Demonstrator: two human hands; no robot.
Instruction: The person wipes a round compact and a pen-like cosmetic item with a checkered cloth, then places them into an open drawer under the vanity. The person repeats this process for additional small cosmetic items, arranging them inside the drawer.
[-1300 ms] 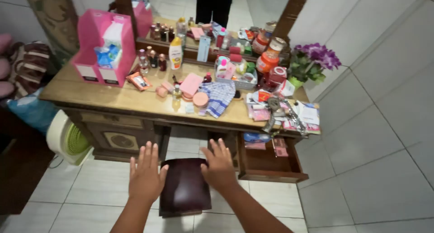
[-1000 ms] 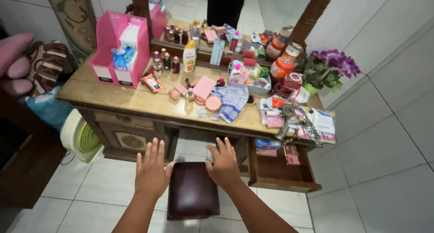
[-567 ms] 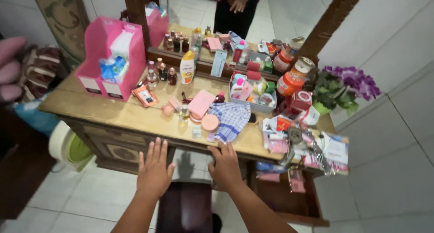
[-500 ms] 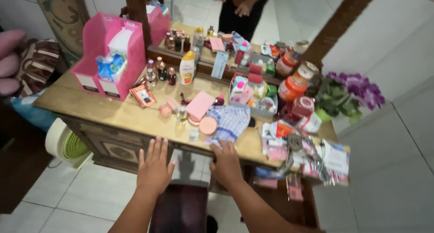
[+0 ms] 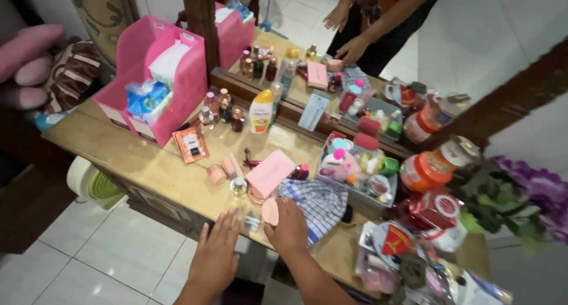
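The right hand (image 5: 290, 227) lies open-fingered over a round peach compact (image 5: 270, 211) at the cluttered wooden desk (image 5: 136, 163) edge, its grip closed on nothing, while the left hand (image 5: 214, 259) hovers flat and empty beside it

Count: two hands, left (image 5: 214, 259) and right (image 5: 290, 227); one pink organiser box (image 5: 155, 80); one checked cloth (image 5: 316, 202); one pink round compact (image 5: 270, 211); one orange-lidded jar (image 5: 425, 170); one white lotion bottle (image 5: 260, 111).
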